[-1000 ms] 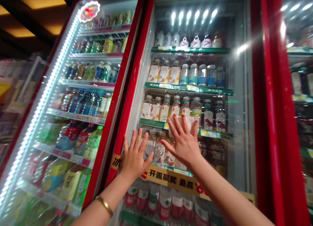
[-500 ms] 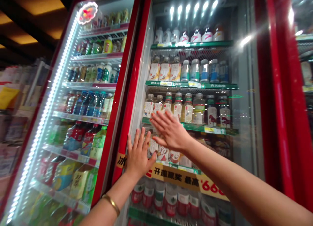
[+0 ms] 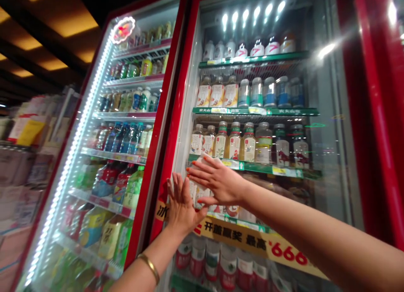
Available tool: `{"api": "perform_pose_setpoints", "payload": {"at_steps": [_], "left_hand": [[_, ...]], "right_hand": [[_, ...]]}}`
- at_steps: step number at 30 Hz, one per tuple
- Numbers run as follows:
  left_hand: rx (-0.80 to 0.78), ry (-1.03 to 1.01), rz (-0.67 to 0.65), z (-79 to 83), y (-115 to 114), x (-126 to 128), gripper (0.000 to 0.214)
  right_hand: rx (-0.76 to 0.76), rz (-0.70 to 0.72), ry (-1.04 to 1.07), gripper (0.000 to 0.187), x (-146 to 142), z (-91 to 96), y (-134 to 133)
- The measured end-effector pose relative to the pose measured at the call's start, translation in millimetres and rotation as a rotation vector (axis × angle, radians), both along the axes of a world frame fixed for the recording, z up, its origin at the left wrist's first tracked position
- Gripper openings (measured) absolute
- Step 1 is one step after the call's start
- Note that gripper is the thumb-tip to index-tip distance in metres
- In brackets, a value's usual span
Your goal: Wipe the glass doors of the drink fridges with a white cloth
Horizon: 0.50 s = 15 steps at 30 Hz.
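Reach to the bottles (image 3: 233,142) is barred by the shut glass door (image 3: 328,199). Open room is noted before the door; left of it, passage is bounded by the red frame (image 3: 172,115).

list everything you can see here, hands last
fridges: two in full view, red frames, glass doors, side by side
bottles: many, mixed colours, on the shelves inside
banner: one, yellow with red print, low on the middle door
light strip: one, white, down the left fridge's edge
packs: several, blurred, far left
cloth: one, white, under the right fingers
bracelet: one, gold, left wrist
left hand: flat on the middle door
right hand: flat on the cloth
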<state>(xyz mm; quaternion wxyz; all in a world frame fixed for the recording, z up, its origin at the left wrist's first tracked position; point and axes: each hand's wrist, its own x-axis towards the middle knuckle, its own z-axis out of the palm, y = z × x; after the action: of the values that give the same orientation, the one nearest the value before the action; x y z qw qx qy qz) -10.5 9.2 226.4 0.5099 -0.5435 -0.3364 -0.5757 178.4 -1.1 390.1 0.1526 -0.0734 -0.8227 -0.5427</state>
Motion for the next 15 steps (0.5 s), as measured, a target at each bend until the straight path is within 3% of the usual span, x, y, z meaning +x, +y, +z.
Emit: {"api": "perform_pose_setpoints", "payload": {"at_steps": [2,4,6,8,12,13,15], "left_hand": [[-0.014,0.023,-0.002,0.2,-0.1,-0.8,0.102],[-0.049,0.029,-0.002,0.1,0.0,-1.2,0.101],[-0.086,0.029,-0.004,0.0,-0.1,-1.5,0.097],[-0.12,0.029,0.003,0.4,-0.6,-1.8,0.091],[-0.171,0.053,0.031,3.4,-3.0,-2.0,0.08],[-0.181,0.068,0.04,4.1,-4.0,-2.0,0.079],[-0.189,0.109,0.049,4.8,-6.3,-2.0,0.077]], "right_hand": [[0.01,-0.01,0.172,0.074,34.1,9.5,1.3],[0.026,-0.061,0.515,0.076,64.9,27.1,2.3],[0.042,-0.119,0.803,0.078,82.9,26.9,0.6],[0.047,-0.127,0.76,0.08,90.7,-4.3,-5.8],[0.048,0.01,0.069,0.088,121.1,-97.3,-21.6],[0.049,0.016,0.016,0.089,136.5,-108.2,-23.1],[0.058,-0.053,0.189,0.086,170.4,-106.7,-22.4]]}}
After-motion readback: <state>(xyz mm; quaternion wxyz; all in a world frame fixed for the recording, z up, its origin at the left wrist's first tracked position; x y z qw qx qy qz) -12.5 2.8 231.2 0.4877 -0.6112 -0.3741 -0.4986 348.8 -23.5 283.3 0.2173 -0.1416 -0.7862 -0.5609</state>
